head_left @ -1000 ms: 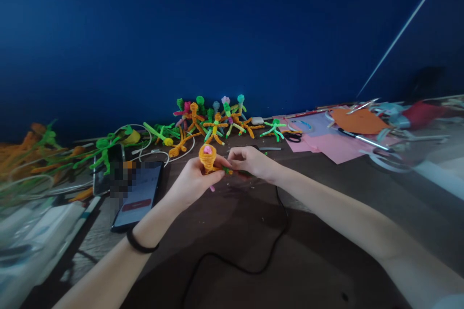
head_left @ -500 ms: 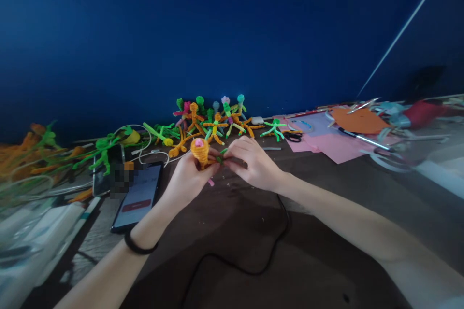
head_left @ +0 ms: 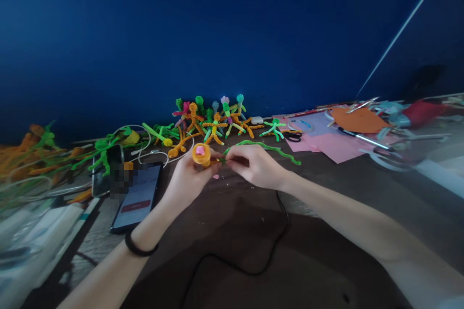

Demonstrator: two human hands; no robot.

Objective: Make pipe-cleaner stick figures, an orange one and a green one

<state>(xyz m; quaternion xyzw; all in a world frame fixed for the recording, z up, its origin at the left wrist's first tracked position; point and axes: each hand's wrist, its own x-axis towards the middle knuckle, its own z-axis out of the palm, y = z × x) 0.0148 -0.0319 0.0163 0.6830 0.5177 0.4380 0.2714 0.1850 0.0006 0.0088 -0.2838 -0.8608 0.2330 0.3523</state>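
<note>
The left hand [head_left: 188, 178] is closed around an orange coiled piece [head_left: 201, 154] with a pink centre, fingers wrapped about its lower part so that the coil stands up just above the fist, a little left of the frame's middle. The right hand [head_left: 253, 166] meets it from the right, thumb and forefinger pinched shut on the near end of a green pipe cleaner [head_left: 268, 147] — the rest of that wavy strand runs away to the right above the knuckles and ends free over the dark table [head_left: 326, 251]. The two hands touch at the fingertips, right where the green strand reaches the orange coil; whether the strand is already wound onto it cannot be told.

A black band [head_left: 139, 249] sits on the left wrist in the lower left. Below the hands a black cable [head_left: 253, 270] loops across the tabletop. Left of the left hand lies a phone [head_left: 139, 195] with its screen lit, and beside it white cables [head_left: 152, 152] curl toward the wall.

Behind the hands, at mid-frame against the blue wall [head_left: 217, 34], stands a cluster of pipe-cleaner figures [head_left: 213, 118] in orange, green and pink. To the far left a blurred heap of orange and green pipe cleaners [head_left: 39, 154] spreads along the edge. On the right lie pink paper sheets [head_left: 326, 145], an orange paper cut-out [head_left: 357, 119] — and small black scissors [head_left: 293, 137] just beside the pink sheets.
</note>
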